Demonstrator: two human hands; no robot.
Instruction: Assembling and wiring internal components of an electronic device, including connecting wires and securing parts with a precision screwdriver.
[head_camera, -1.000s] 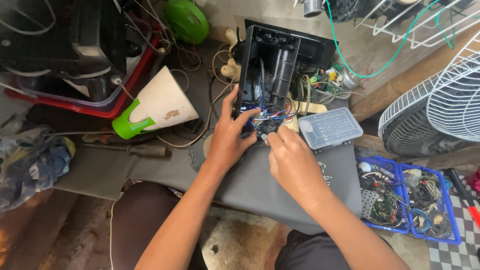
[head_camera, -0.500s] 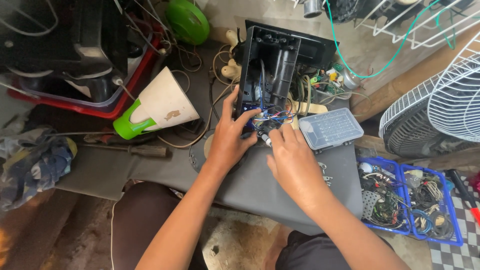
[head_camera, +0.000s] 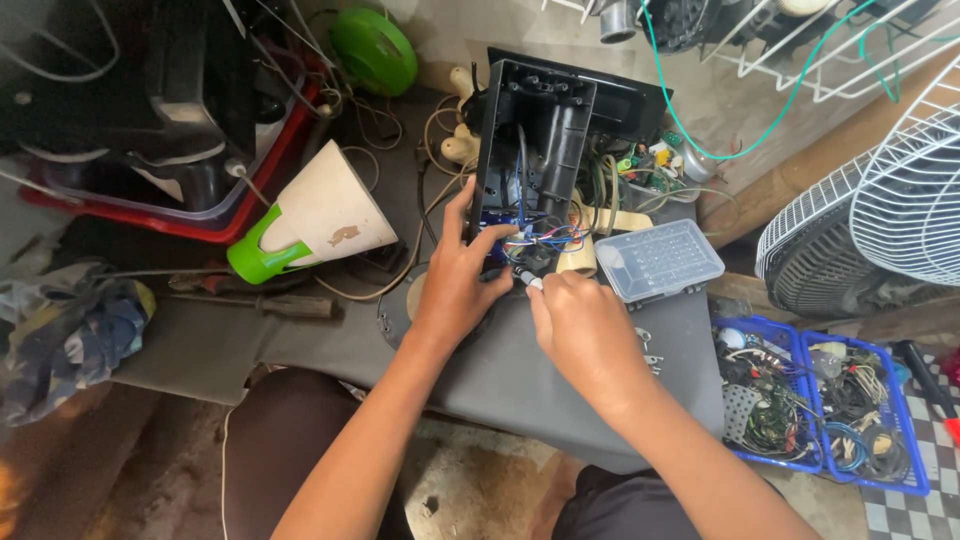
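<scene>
On the grey mat (head_camera: 300, 345) — left hand (head_camera: 458, 290) and right hand (head_camera: 585, 330) pinch wires (head_camera: 545, 240).

Your left hand (head_camera: 455, 290): bare, wearing no glove, ring or watch; short, plain nails are showing on the fingers. Your right hand (head_camera: 585, 335): likewise bare, nothing worn at the wrist. Your forearms: both are showing uncovered to the bottom edge of the view, no sleeve reaching them. Your legs: you are wearing dark brown trousers (head_camera: 290, 440) on one knee, with dark cloth showing near the other.
</scene>
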